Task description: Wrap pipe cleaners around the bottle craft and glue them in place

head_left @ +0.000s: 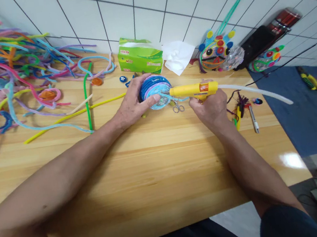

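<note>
My left hand [138, 102] is wrapped round a ball-like craft piece [155, 88] coiled in blue, lilac and light-blue pipe cleaners, its thumb pressing the near side. A yellow hot glue gun [193, 89] is gripped in my right hand [211, 106]. Its nozzle points left and meets the side of the coiled piece; whether it touches I cannot tell. From the gun's back a long translucent glue stick [258, 92] sticks out. A loose light-blue pipe-cleaner end trails from the piece toward the right hand. Small scissors [178, 106] lie on the table just below the nozzle.
Many coloured pipe cleaners [17, 64] are heaped at the left. Behind my hands stand a green tissue pack [140, 57] and white paper [178, 57]. A decorated craft figure [216, 54], a dark bottle [266, 39] and a utility knife [254, 118] are at the right, near a black cord.
</note>
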Available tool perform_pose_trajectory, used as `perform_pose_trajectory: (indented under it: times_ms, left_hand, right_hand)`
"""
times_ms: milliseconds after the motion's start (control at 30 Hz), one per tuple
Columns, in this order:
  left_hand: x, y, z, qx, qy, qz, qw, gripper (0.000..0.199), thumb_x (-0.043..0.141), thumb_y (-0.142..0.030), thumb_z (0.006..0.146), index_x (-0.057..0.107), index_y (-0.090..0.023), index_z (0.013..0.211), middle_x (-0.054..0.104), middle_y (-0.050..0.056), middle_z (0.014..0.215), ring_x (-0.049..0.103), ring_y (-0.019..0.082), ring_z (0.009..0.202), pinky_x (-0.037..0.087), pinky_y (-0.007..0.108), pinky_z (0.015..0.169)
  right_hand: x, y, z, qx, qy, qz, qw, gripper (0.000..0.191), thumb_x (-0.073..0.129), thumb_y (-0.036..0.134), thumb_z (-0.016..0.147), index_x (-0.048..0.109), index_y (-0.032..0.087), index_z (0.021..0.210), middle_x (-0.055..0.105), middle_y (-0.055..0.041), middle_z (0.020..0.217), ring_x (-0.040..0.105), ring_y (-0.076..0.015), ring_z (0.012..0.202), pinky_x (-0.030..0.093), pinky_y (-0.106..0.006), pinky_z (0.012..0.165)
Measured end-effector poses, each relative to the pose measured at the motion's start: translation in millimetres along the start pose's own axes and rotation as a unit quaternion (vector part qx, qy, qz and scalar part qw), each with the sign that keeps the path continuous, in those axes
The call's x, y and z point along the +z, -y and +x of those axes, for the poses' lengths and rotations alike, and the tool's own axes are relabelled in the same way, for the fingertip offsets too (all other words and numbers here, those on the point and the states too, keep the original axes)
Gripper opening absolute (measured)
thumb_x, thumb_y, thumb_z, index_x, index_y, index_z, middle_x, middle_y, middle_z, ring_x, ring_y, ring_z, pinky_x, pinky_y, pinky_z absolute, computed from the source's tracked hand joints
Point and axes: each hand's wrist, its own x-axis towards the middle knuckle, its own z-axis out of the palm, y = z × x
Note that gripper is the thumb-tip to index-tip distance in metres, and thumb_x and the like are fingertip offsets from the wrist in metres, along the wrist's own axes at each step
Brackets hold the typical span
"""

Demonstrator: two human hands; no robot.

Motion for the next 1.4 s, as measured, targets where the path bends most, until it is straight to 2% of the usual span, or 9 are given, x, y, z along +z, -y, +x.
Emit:
perform_pose_trajectory:
  times_ms: [133, 267, 400, 600, 733, 967, 1200, 1300, 1400]
  left_hand:
    - [0.7, 6.5, -0.4, -0.006, -0.010, -0.001, 1.000, 0.092, 0.086, -0.093, 0.101, 0.063, -0.036, 0.169, 0.068, 0.015, 0.177, 0.066, 0.046, 0.168, 0.051, 0.073, 0.148]
    - [2.8, 14.0, -0.3, -0.019, -0.019, -0.004, 1.000, 0.096, 0.085, -0.095, 0.100, 0.062, -0.035, 0.171, 0.068, 0.016, 0.175, 0.066, 0.046, 0.168, 0.052, 0.073, 0.146]
    - [4.9, 17.5, 0.2, -0.014, -0.022, -0.002, 1.000, 0.096, 0.083, -0.096, 0.100, 0.062, -0.034, 0.171, 0.068, 0.017, 0.174, 0.065, 0.046, 0.167, 0.051, 0.073, 0.146]
    - [6.2, 16.9, 0.6, -0.012, -0.027, 0.002, 1.000, 0.094, 0.083, -0.093, 0.102, 0.063, -0.032, 0.171, 0.069, 0.017, 0.172, 0.067, 0.045, 0.165, 0.053, 0.070, 0.144]
    - [5.5, 16.5, 0.9, -0.009, -0.029, -0.005, 1.000, 0.092, 0.085, -0.089, 0.102, 0.064, -0.032, 0.170, 0.071, 0.017, 0.171, 0.067, 0.045, 0.163, 0.054, 0.070, 0.144]
    - [6.1, 20.4, 0.0, -0.005, -0.040, -0.008, 0.999, 0.088, 0.087, -0.088, 0.102, 0.066, -0.035, 0.168, 0.073, 0.016, 0.169, 0.069, 0.046, 0.162, 0.054, 0.073, 0.144]
    - [6.3, 21.8, -0.3, -0.010, -0.035, -0.005, 0.999, 0.094, 0.086, -0.093, 0.101, 0.064, -0.034, 0.170, 0.071, 0.017, 0.173, 0.067, 0.046, 0.165, 0.054, 0.072, 0.144]
    - [6.6, 22.2, 0.1, -0.008, -0.037, -0.005, 0.999, 0.092, 0.087, -0.091, 0.101, 0.065, -0.033, 0.169, 0.071, 0.017, 0.172, 0.068, 0.045, 0.164, 0.054, 0.070, 0.144]
    - [7.0, 22.4, 1.0, -0.003, -0.041, -0.005, 0.999, 0.091, 0.087, -0.091, 0.101, 0.065, -0.033, 0.168, 0.072, 0.016, 0.171, 0.068, 0.045, 0.163, 0.054, 0.069, 0.144]
  right_hand:
    - [-11.7, -17.4, 12.8, 0.025, -0.024, 0.039, 0.999, 0.023, 0.072, 0.042, 0.093, 0.083, 0.027, 0.107, 0.085, -0.0103, 0.092, 0.087, -0.0376, 0.093, 0.078, -0.062, 0.097]
    - [-17.6, -47.8, 36.4, 0.059, -0.044, 0.092, 0.993, 0.035, 0.067, 0.055, 0.104, 0.085, 0.025, 0.107, 0.089, -0.0137, 0.100, 0.089, -0.0392, 0.109, 0.077, -0.061, 0.101]
    - [1.9, -69.6, 52.9, 0.133, -0.018, 0.057, 0.989, 0.039, 0.073, 0.056, 0.094, 0.084, 0.022, 0.112, 0.093, -0.0183, 0.114, 0.089, -0.0444, 0.115, 0.073, -0.066, 0.110]
    - [38.4, -76.2, 59.6, 0.222, 0.018, 0.030, 0.974, 0.039, 0.075, 0.053, 0.086, 0.080, 0.023, 0.110, 0.093, -0.0252, 0.123, 0.086, -0.0491, 0.123, 0.069, -0.067, 0.114]
    - [47.9, -83.4, 64.6, 0.204, 0.016, 0.030, 0.978, 0.043, 0.074, 0.051, 0.085, 0.078, 0.022, 0.117, 0.091, -0.0261, 0.130, 0.084, -0.0488, 0.128, 0.067, -0.070, 0.118]
    - [54.9, -100.1, 71.5, 0.178, 0.045, 0.027, 0.983, 0.038, 0.072, 0.047, 0.088, 0.078, 0.022, 0.116, 0.091, -0.0233, 0.126, 0.082, -0.0453, 0.127, 0.066, -0.068, 0.120]
    - [46.7, -106.7, 60.9, 0.146, 0.067, 0.052, 0.986, 0.048, 0.073, 0.051, 0.094, 0.075, 0.021, 0.132, 0.087, -0.0237, 0.145, 0.081, -0.0422, 0.135, 0.063, -0.064, 0.126]
    - [44.1, -107.7, 59.1, 0.136, 0.061, 0.051, 0.988, 0.038, 0.070, 0.046, 0.097, 0.074, 0.024, 0.129, 0.087, -0.0197, 0.142, 0.080, -0.0375, 0.133, 0.063, -0.062, 0.125]
    - [34.4, -105.5, 52.6, 0.130, 0.040, 0.024, 0.990, 0.037, 0.076, 0.046, 0.094, 0.074, 0.024, 0.125, 0.086, -0.0174, 0.135, 0.077, -0.0374, 0.129, 0.062, -0.066, 0.125]
